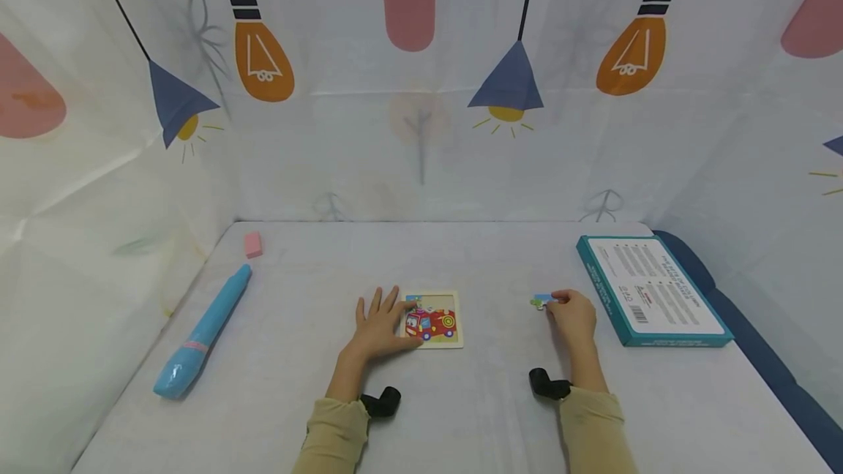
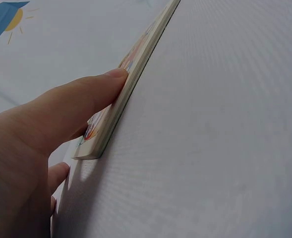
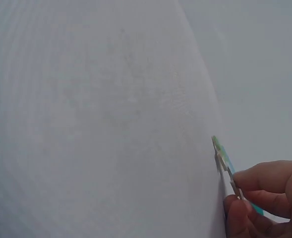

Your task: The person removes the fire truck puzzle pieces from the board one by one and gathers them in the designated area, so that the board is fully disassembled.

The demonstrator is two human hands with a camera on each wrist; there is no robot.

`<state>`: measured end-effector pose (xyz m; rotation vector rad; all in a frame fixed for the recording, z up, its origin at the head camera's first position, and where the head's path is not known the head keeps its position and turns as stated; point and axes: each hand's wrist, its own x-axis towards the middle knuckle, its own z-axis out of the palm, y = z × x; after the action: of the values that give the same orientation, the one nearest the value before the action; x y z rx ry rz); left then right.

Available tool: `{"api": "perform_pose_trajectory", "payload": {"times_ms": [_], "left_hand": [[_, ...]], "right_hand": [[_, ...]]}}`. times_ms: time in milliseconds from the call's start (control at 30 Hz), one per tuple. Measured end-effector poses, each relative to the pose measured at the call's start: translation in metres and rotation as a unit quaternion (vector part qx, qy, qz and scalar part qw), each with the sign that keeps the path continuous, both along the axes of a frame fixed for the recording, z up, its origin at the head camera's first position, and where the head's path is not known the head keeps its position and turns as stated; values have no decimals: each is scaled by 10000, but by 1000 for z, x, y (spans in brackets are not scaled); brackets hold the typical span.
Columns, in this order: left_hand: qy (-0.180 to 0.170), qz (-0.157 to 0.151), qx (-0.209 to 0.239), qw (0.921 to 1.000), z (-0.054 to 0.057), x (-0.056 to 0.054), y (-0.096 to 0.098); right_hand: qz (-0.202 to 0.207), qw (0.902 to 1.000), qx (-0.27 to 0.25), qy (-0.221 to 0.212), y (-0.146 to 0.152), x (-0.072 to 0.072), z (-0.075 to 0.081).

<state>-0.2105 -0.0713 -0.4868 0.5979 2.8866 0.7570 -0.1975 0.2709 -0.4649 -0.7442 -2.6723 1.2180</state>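
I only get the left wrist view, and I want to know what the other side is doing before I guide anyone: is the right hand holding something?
Observer: Yes. The right hand pinches a small blue-and-green piece.
Operator: Understood. I see the framed board nearly edge-on, with the left hand touching it. What does it picture?
Observer: The head view shows a red vehicle on it.
Operator: And is anything lying on the far side of the right hand from that board?
Observer: A teal-edged box lies there, to the right of the right hand.
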Motion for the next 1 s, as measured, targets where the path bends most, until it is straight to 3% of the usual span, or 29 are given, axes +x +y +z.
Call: {"api": "perform_pose_trajectory", "payload": {"times_ms": [267,600,767,1000], "left_hand": [[-21,14,-29,10000,0,0,0],[-108,127,-99,9998,-3,-2,2],[-125,123,-202,9996,-3,-2,2],[-121,109,-208,9997,-1,-2,2]], "right_hand": [[-7,9979,614,198,-1,-2,-2],[-163,9981,-108,587,-13,-6,3],[98,9961,-530,698,-22,-6,7],[518,9912,-743,963,-43,-9,10]]}}
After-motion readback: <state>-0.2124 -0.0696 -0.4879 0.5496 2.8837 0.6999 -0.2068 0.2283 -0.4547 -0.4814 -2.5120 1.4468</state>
